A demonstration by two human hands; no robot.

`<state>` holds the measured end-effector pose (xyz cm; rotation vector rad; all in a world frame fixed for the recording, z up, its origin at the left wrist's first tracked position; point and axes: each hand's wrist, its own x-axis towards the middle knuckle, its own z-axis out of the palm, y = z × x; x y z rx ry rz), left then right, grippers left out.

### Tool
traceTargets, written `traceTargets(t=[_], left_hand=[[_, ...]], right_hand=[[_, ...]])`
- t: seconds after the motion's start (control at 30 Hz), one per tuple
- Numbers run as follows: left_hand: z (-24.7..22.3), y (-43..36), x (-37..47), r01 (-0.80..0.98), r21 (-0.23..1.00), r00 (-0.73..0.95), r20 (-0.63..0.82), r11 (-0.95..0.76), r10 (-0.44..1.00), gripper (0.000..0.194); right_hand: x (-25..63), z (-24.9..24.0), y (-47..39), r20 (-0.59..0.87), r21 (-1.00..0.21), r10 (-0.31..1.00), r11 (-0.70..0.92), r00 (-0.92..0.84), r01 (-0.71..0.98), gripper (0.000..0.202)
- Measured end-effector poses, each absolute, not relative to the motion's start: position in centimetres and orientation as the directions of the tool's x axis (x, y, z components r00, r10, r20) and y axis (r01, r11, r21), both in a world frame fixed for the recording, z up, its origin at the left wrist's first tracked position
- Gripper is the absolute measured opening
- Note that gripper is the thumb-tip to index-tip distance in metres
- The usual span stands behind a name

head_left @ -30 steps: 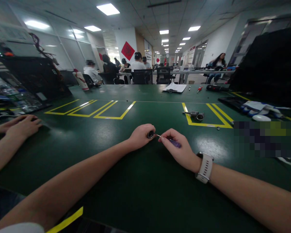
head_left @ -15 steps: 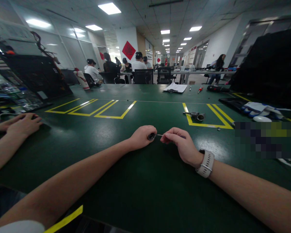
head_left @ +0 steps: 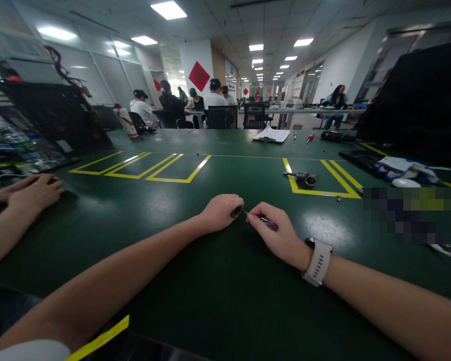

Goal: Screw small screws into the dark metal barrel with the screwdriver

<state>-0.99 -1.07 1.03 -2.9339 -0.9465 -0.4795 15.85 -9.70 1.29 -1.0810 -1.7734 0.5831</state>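
Observation:
My left hand [head_left: 218,213] is closed around a dark metal part with a round, ring-shaped opening [head_left: 236,212] that faces me; the rest of it is hidden in the fist. Between the fingers of my right hand [head_left: 280,230] is a slim screwdriver with a dark purple handle [head_left: 269,223]. Its thin shaft points left at the ring opening; whether the tip touches the part I cannot tell. Both hands are just above the green table [head_left: 218,281]. A similar metal part with a rod and a round end [head_left: 305,178] lies beyond my right hand, within yellow tape.
A small metal piece [head_left: 339,198] lies right of the taped area. Farther back are a clipboard with papers [head_left: 271,134] and a red tool [head_left: 310,137]. Gloves [head_left: 406,168] and a white mouse [head_left: 406,183] sit at right. Another person's hands [head_left: 35,193] rest at left.
My right hand has turned so the screwdriver handle shows more and its shaft slants up to the left. The ring opening in my left hand has shifted slightly right.

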Motion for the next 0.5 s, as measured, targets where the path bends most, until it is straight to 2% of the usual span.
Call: traceTargets(t=[0.07,0.17,0.3,0.4,0.5], left_hand=[[1.1,-1.2,-1.0,0.559,0.033,0.789,0.288,-0.829,0.543,0.008],[1.1,-1.1,-1.1,0.528,0.029,0.81,0.284,-0.849,0.513,0.009],[1.0,-0.8,-1.3,0.486,0.125,0.814,0.294,-0.865,0.501,0.009],[0.9,-0.6,-1.3,0.458,0.195,0.815,0.299,-0.867,0.497,0.007],[0.9,-0.7,-1.3,0.46,0.222,0.811,0.289,-0.86,0.509,0.006]], right_hand=[[16.0,1.4,-9.4,0.429,-0.827,0.892,0.452,-0.145,0.335,0.015],[16.3,1.4,-8.6,0.283,-0.954,0.954,0.291,-0.101,0.072,0.016],[16.7,1.1,-7.6,0.065,-0.967,0.993,0.037,-0.103,-0.252,0.012],[16.8,0.8,-7.4,0.027,-0.949,0.991,-0.016,-0.132,-0.314,0.01],[16.7,0.8,-7.9,0.1,-0.962,0.991,0.072,-0.092,-0.264,0.012]])
